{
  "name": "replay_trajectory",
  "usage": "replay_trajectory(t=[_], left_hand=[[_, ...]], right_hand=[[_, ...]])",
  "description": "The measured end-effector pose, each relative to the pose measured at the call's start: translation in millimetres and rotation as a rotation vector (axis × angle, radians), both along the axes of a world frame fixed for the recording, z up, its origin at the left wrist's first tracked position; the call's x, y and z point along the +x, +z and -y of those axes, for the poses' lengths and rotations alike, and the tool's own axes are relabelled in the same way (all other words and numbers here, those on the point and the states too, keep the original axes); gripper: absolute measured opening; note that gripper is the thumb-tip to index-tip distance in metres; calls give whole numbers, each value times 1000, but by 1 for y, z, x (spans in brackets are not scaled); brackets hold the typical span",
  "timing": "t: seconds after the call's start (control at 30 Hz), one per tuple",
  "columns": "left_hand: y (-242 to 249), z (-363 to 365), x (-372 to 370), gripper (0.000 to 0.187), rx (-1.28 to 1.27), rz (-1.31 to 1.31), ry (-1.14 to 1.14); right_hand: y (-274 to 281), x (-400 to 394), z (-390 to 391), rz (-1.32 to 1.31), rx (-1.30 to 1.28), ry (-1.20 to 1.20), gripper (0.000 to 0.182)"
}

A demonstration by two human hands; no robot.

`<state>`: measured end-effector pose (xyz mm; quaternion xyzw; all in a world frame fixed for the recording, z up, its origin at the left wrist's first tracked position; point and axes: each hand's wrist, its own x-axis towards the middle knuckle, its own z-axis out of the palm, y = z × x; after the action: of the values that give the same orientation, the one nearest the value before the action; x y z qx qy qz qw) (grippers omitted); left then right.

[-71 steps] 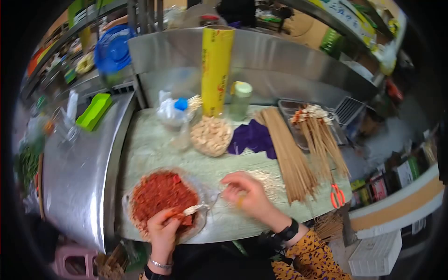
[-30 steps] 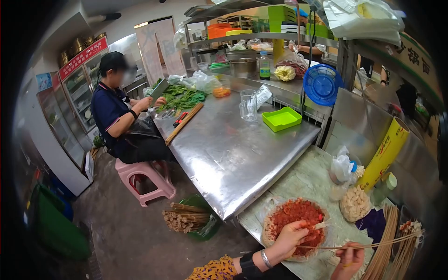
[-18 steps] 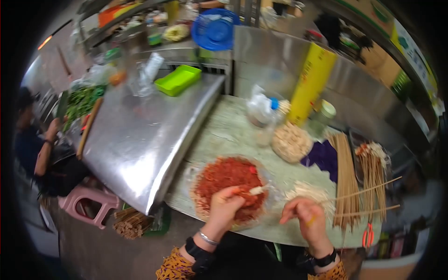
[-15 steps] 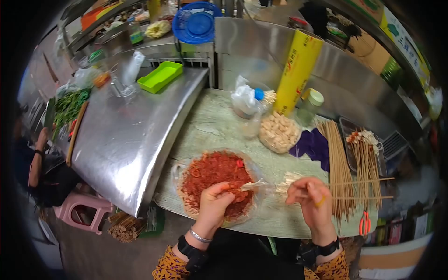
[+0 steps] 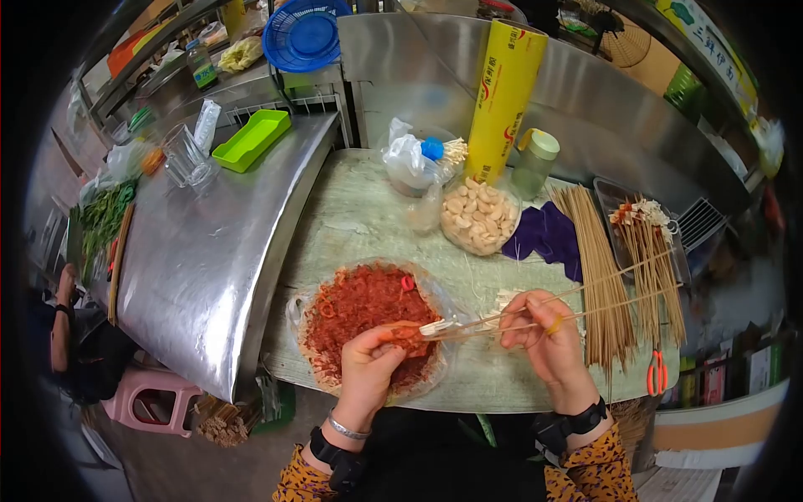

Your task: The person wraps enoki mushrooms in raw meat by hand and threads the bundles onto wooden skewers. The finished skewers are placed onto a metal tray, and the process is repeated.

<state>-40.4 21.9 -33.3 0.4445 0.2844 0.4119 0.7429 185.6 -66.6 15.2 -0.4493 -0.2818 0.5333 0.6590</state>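
Note:
My left hand pinches a thin red-coated slice with a small bundle of white enoki mushrooms sticking out of it. Two thin bamboo skewers are gripped in the fingers of my right hand. Their tips reach the mushroom end beside my left fingertips, while the far ends point up to the right. Below my left hand lies a clear plastic bag spread open, filled with red-sauced food. More enoki lies on the table, partly hidden behind my right hand.
Loose skewers and filled skewers on a tray lie at the right, with orange-handled scissors below. Behind are a tub of pale curved pieces, a yellow film roll and a jar. Another person's arm shows far left.
My right hand has brought two skewers from the right to the mushroom bundle. The red slice and enoki stay in my left hand. The whole view has shifted slightly.

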Motion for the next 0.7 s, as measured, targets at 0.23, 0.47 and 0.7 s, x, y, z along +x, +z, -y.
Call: replay_trajectory(t=[0.23,0.47,0.7], left_hand=[[-2,1,3,31,-44,-16,42],[0,0,2,33,-51,7,5],[1,2,0,27,-6,4,6]], right_hand=[[5,-5,-2,84,-11,-28,27],[5,-5,-1,154,-28,-14,27],[3,-12,-5,125,-30,-59,25]])
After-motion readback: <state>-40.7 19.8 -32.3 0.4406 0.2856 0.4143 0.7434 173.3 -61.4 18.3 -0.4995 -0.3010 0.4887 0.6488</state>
